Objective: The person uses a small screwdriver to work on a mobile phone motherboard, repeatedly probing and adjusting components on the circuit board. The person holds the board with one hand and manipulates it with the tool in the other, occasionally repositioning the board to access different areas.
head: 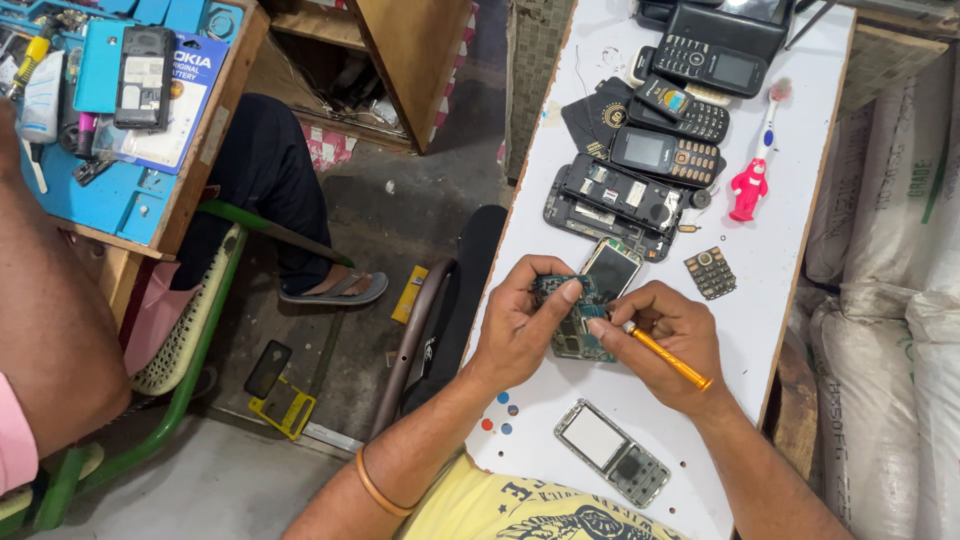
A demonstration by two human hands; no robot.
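Orange screwdriver (668, 357) on circuit board (570, 325)

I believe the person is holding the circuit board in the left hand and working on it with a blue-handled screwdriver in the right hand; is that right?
Not quite: the head view shows the screwdriver in the right hand has an orange handle, not blue. The rest stands: the left hand holds the circuit board over the white table.

Yellow printed T-shirt (520, 510), thin orange band (378, 487) on the left forearm, both arms bare below the sleeves
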